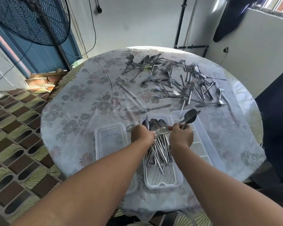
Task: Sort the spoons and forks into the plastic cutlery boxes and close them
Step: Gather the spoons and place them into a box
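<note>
Person sorting cutlery at a round table (pixel 75 111) under a flowered cloth. The left hand (pixel 142 134) pinches the bowl of a single spoon (pixel 162 130); its other end meets the fingers of the right hand (pixel 180 136), so this spoon lies crosswise between the hands. The right hand also grips a small bunch of spoons (pixel 189 116), bowls pointing up and away.

Directly beneath and between the hands sits the spoon box (pixel 162 178), its long axis running toward and away from the person, handles lying near, bowls far. By that judgement the crosswise spoon needs a quarter turn to match. The left hand appears the nearer to the box.

Just right of the right hand: an empty box (pixel 204 154). Left of the left hand: a clear lid (pixel 111 141). Well beyond both hands lie scattered forks (pixel 186 84) and more spoons (pixel 142 62). A fan (pixel 28 18) stands far left over patterned floor tiles.
</note>
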{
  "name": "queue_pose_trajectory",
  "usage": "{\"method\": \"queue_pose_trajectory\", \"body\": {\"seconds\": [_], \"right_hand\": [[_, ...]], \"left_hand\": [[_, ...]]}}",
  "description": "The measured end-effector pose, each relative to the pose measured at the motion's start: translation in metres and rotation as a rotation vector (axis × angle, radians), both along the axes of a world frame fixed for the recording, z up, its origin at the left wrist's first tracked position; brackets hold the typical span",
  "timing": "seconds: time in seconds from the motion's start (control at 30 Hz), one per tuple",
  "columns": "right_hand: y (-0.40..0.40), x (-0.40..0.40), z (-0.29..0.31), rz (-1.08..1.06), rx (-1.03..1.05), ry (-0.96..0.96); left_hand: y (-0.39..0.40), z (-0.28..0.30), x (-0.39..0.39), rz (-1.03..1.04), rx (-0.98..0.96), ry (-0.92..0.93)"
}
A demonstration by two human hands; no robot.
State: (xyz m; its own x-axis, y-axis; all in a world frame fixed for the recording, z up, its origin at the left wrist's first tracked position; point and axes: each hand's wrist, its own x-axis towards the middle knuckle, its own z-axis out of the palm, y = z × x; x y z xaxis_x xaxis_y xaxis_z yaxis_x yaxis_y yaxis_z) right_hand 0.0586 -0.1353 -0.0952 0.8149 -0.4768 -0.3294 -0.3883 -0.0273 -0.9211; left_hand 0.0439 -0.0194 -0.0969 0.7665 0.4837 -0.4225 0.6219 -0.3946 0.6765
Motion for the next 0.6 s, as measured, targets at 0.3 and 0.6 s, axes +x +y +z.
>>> {"method": "queue_pose_trajectory", "body": {"seconds": [0.3,0.6], "right_hand": [[0.013,0.005,0.005,0.001,0.058,-0.022],[0.044,0.002,0.004,0.196,0.254,-0.01]], "left_hand": [[0.0,0.017,-0.004,-0.073,0.172,-0.076],[0.009,-0.002,0.009,0.386,-0.319,-0.138]]}}
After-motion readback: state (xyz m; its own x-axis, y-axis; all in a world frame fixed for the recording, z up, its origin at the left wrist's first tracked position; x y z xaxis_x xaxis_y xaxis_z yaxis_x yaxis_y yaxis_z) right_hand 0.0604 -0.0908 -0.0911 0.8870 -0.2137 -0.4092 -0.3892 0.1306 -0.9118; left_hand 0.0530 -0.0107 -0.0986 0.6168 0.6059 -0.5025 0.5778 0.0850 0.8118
